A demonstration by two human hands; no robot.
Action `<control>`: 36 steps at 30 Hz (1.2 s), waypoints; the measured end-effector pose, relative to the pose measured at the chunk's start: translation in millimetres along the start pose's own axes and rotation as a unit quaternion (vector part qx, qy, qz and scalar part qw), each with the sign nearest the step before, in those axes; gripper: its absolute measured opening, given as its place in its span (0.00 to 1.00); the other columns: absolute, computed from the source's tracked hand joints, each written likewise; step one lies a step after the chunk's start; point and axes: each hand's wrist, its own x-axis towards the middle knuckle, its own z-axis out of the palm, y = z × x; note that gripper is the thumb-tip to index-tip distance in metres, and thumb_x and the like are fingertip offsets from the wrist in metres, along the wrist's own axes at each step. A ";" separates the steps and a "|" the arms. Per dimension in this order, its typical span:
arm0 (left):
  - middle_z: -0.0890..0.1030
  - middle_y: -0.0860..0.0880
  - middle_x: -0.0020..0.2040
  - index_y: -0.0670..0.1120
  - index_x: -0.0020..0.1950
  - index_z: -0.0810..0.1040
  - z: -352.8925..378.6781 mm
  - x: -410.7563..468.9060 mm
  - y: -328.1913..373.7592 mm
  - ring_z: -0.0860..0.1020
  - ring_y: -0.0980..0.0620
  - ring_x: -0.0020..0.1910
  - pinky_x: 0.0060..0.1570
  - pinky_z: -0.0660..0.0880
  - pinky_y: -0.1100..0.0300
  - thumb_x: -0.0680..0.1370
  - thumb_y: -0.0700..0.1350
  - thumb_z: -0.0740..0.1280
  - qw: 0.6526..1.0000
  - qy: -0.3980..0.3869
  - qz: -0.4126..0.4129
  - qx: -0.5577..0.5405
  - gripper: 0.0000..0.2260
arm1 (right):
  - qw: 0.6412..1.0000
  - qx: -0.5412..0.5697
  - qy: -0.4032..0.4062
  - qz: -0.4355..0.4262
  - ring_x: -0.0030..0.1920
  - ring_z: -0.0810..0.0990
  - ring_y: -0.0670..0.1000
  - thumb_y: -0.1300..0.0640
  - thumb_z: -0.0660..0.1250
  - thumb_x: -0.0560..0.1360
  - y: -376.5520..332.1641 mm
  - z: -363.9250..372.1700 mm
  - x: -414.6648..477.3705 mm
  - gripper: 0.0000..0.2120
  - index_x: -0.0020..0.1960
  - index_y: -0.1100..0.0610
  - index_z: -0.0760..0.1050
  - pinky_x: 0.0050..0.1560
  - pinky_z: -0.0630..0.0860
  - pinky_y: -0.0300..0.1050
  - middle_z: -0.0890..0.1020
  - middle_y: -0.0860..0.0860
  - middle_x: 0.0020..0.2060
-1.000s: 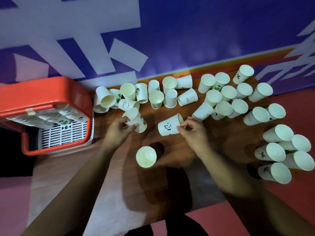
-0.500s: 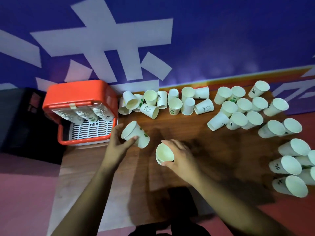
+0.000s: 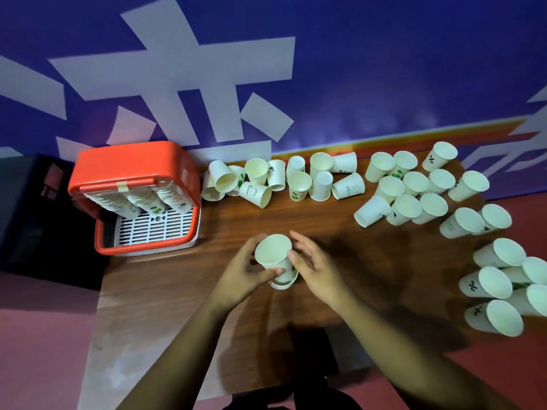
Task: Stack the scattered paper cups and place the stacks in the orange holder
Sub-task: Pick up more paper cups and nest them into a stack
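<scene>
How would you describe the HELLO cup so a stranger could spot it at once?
Start at the orange holder at the wooden table's left end and follow the paper cups along the wall rightward. At the first cluster's right end the HELLO cup lies on its side; alone among its neighbours, it bears that word and a small smiley.

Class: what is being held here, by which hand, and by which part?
The left hand grips the small stack of cups round its side wall; the right hand holds nothing.
</scene>
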 end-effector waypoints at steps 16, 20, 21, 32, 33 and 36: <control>0.62 0.56 0.78 0.63 0.80 0.50 19.6 10.3 -61.0 0.65 0.56 0.75 0.72 0.67 0.57 0.71 0.46 0.78 0.982 -0.136 -0.078 0.101 0.48 | 0.996 -0.077 0.008 0.042 0.64 0.75 0.40 0.52 0.68 0.77 59.9 2.5 4.4 0.21 0.69 0.47 0.73 0.67 0.71 0.44 0.77 0.41 0.64; 0.74 0.61 0.65 0.56 0.75 0.60 36.1 17.5 -53.3 0.77 0.64 0.60 0.58 0.75 0.66 0.69 0.45 0.80 0.989 -0.059 -0.094 0.102 0.41 | 0.993 0.004 0.049 0.106 0.60 0.79 0.47 0.46 0.65 0.76 55.9 -5.2 9.6 0.18 0.64 0.48 0.77 0.61 0.77 0.55 0.81 0.48 0.60; 0.76 0.62 0.62 0.55 0.72 0.65 42.1 19.9 -47.2 0.78 0.67 0.57 0.53 0.76 0.69 0.69 0.47 0.80 0.991 -0.038 -0.091 0.089 0.36 | 0.988 0.044 0.062 0.132 0.58 0.80 0.49 0.46 0.64 0.77 52.7 -10.7 9.6 0.16 0.63 0.47 0.77 0.59 0.78 0.54 0.81 0.49 0.60; 0.84 0.49 0.52 0.50 0.65 0.72 107.2 55.4 9.6 0.85 0.54 0.45 0.41 0.81 0.59 0.74 0.49 0.76 0.988 -0.030 -0.125 -0.087 0.22 | 0.953 0.166 0.104 0.232 0.45 0.84 0.54 0.50 0.63 0.80 37.3 -105.1 13.2 0.14 0.62 0.56 0.74 0.48 0.81 0.51 0.83 0.56 0.52; 0.85 0.48 0.52 0.50 0.65 0.73 110.9 58.0 12.7 0.85 0.51 0.47 0.44 0.82 0.55 0.73 0.51 0.77 0.985 -0.023 -0.132 -0.106 0.23 | 0.960 0.112 0.123 0.223 0.45 0.84 0.52 0.50 0.64 0.80 40.7 -118.0 19.3 0.14 0.62 0.55 0.74 0.48 0.81 0.49 0.82 0.54 0.53; 0.85 0.46 0.53 0.51 0.65 0.74 120.9 69.3 15.9 0.85 0.43 0.52 0.53 0.81 0.45 0.67 0.58 0.78 0.981 -0.026 -0.150 -0.125 0.29 | 0.964 -0.055 0.195 0.174 0.48 0.83 0.54 0.52 0.66 0.78 52.8 -162.6 47.3 0.15 0.62 0.58 0.74 0.53 0.81 0.55 0.81 0.56 0.56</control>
